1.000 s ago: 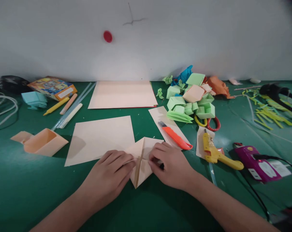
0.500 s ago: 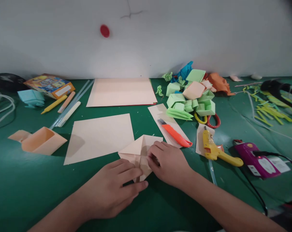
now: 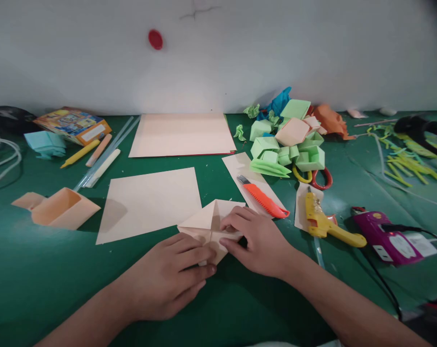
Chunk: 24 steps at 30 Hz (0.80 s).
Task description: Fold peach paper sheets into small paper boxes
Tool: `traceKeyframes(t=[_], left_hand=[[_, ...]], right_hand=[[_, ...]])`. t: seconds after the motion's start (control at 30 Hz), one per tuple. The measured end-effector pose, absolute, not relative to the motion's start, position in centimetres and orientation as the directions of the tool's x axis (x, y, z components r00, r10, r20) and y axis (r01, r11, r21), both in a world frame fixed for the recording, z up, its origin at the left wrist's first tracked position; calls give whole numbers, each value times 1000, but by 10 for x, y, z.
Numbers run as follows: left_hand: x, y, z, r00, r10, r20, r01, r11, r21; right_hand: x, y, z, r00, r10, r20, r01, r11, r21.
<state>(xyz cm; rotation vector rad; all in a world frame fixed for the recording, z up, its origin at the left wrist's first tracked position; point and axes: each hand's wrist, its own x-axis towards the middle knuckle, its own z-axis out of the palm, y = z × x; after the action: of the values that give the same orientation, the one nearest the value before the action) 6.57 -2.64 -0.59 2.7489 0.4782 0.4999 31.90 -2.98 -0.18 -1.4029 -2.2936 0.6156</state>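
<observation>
A pale peach sheet of folded paper (image 3: 200, 217) lies on the green table, creased into triangular flaps that meet near its middle. My left hand (image 3: 178, 272) holds its near left part, with the fingers pressed over it and the thumb at the lower edge. On the right, my right hand (image 3: 256, 236) is closed on a flap, pinched between thumb and fingers and lifted a little. The fingers hide parts of the near and right edges. A flat peach sheet (image 3: 149, 205) lies just behind and to the left.
An orange utility knife (image 3: 264, 197) rests on a paper strip (image 3: 235, 164). Right of it are a yellow glue gun (image 3: 320, 221), red-and-yellow scissors (image 3: 321, 178) and a purple power adapter (image 3: 387, 238). Folded green paper pieces (image 3: 265, 144) are heaped behind. A peach paper box (image 3: 64, 209) stands left.
My right thumb and fingers have raised the right flap, which now shows between them. My left fingers have shifted slightly on the paper. The view has tilted a little.
</observation>
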Motion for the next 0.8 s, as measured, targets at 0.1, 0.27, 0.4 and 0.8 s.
traceKeyframes(t=[0.1,0.27,0.4,0.8], left_hand=[[65,-26,-6,887,375,271,271,-896,351],[65,-27,-2,884,365,292,249,-896,366],[66,-27,3,876,352,328,207,-891,404],[66,-29,1,882,361,302,219,-883,415]], right_hand=[[321,-30,-1,-468,882,58,736,425,-526],[320,-28,-1,-467,884,16,759,410,-506],[318,-29,0,-456,890,11,765,398,-507],[318,-30,-4,-437,899,15,777,386,-496]])
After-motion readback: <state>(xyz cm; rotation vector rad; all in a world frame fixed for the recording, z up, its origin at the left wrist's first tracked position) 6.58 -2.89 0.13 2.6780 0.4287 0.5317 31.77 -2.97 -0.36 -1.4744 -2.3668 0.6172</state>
